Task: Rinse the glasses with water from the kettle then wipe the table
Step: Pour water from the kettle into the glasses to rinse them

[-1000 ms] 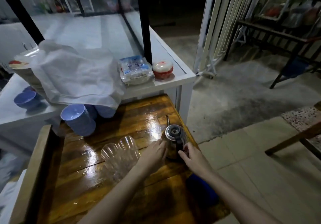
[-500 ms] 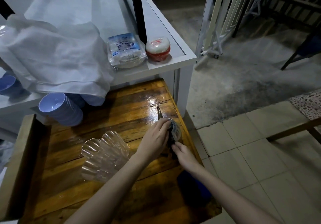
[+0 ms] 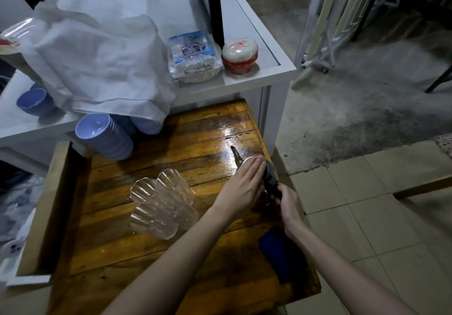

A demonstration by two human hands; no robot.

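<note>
A small metal kettle [image 3: 236, 156] stands near the right edge of the wet wooden table [image 3: 171, 261], its thin spout pointing away from me. My left hand [image 3: 244, 187] lies flat over the kettle's lid. My right hand [image 3: 289, 204] grips the kettle's dark handle. Several clear fluted glasses [image 3: 159, 207] lie clustered on their sides in the middle of the table, left of my hands. A dark blue cloth [image 3: 281, 251] lies on the table near its right front edge, partly under my right forearm.
Stacked blue bowls [image 3: 102, 136] sit at the table's back left. Behind rises a white counter [image 3: 259, 80] with a white cloth [image 3: 97, 63], a plastic packet [image 3: 193, 55] and a red-and-white tub [image 3: 240, 54]. Tiled and concrete floor lies to the right.
My left hand moved from the kettle's side onto its lid. My right hand closed on the handle. The view tilted downward.
</note>
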